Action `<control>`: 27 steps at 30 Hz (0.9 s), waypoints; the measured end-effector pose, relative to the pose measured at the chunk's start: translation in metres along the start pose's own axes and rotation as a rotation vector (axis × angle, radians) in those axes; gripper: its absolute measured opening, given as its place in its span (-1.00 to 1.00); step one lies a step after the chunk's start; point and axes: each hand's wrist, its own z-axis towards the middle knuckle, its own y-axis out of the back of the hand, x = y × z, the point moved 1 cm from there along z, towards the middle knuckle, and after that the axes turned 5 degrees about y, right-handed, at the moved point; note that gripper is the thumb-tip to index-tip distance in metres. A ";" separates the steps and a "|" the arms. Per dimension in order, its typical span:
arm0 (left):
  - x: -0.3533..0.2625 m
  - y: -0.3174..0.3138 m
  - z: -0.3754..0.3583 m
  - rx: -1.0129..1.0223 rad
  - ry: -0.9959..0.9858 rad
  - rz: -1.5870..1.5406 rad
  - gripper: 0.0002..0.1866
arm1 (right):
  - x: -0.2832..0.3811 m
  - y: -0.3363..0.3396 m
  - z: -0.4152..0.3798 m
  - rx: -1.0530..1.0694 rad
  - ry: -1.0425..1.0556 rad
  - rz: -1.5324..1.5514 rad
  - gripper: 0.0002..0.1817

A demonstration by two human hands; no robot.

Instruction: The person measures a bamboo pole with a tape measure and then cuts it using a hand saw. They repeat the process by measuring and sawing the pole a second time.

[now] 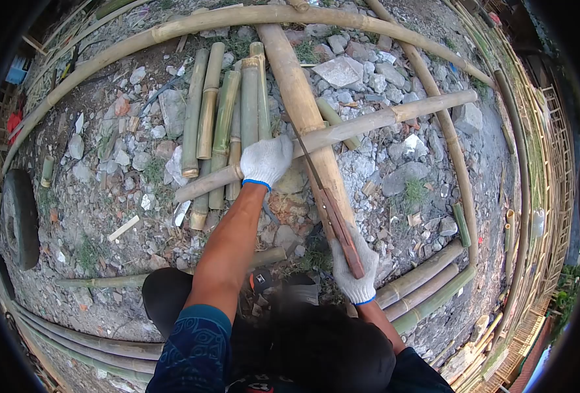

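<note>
My left hand point(268, 160), in a white knit glove with a blue cuff, is wrapped round a bamboo pole point(395, 114) that lies slantwise across a thicker bamboo log point(294, 82). My right hand point(355, 265), gloved the same way, grips the wooden handle of a saw point(334, 226) low in the view. The saw's thin dark blade runs up and left from the handle and meets the pole just right of my left hand, near where pole and log cross. Part of the right hand's fingers is hidden by the handle.
Cut bamboo pieces point(226, 114) lie side by side beyond my left hand. More bamboo lengths point(427, 281) rest at the lower right. A long curved pole point(192, 29) spans the top. Rubble covers the ground, with a dark tyre-like object point(20, 219) at the left.
</note>
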 end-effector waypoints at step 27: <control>-0.004 -0.020 -0.032 0.012 -0.063 0.070 -0.64 | -0.051 -0.079 0.020 -0.074 -0.056 0.317 -0.40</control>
